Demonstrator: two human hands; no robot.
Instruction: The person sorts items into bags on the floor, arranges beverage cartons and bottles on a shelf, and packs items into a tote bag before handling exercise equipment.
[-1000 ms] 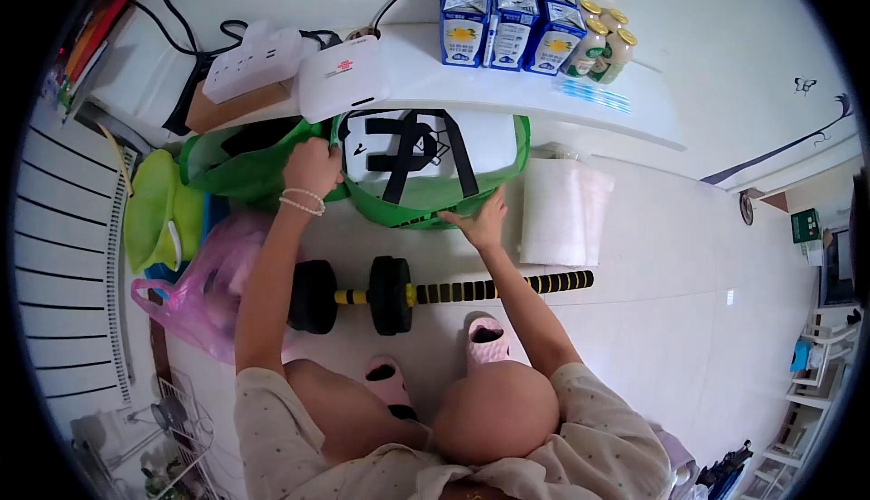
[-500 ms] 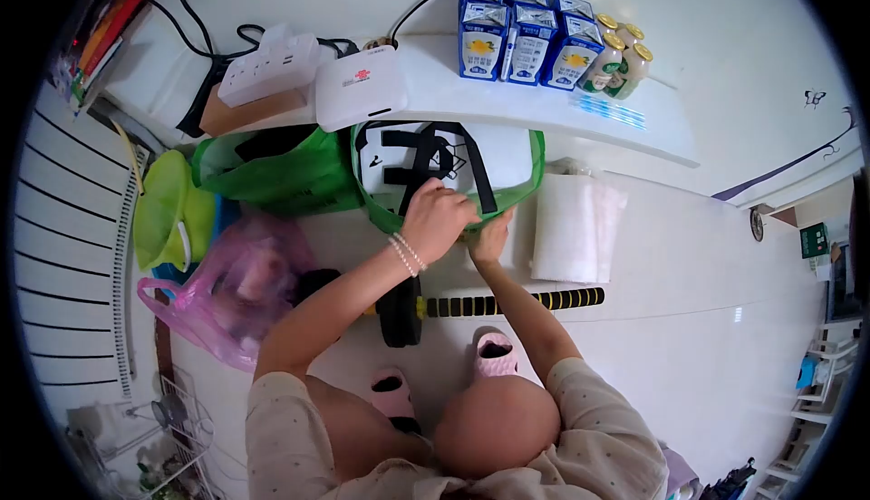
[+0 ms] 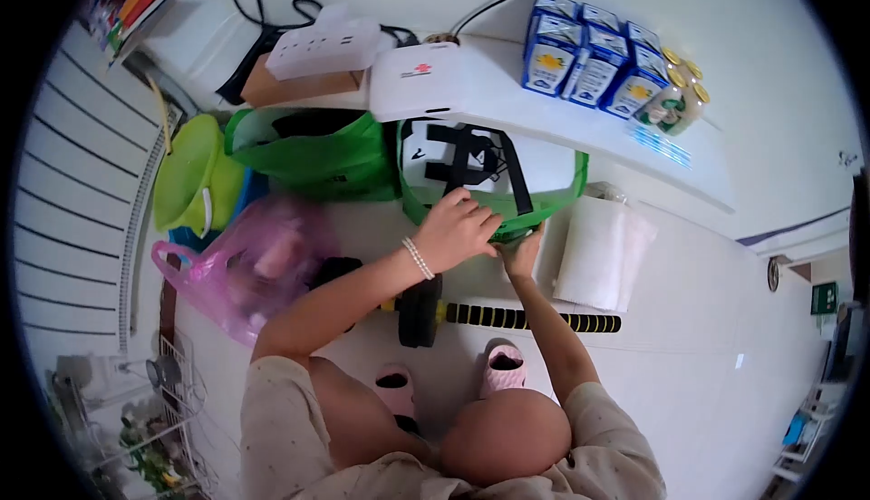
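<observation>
A green bag (image 3: 564,194) stands under the shelf edge, its top open. Inside it lies a white box (image 3: 553,167) with black straps (image 3: 470,158) across it. My left hand (image 3: 458,228), with a beaded bracelet at the wrist, is closed on the bag's front rim, fingers curled over the edge. Close beside it, lower and to the right, my right hand (image 3: 520,254) grips the bag's front from outside; some of its fingers are hidden. A second green bag (image 3: 313,165) stands to the left, touching the first.
On the white shelf (image 3: 494,74) are a router (image 3: 417,83), a power strip (image 3: 324,47), blue cartons (image 3: 594,61) and several jars (image 3: 675,97). Around the floor stand a pink plastic bag (image 3: 245,269), a green basin (image 3: 186,178), a white roll (image 3: 605,255) and a dumbbell (image 3: 421,310).
The whole view has shifted, so the shelf and bags sit further right. Both hands stay on the green bag's front rim; my left hand has turned slightly and its fingers have shifted along the edge.
</observation>
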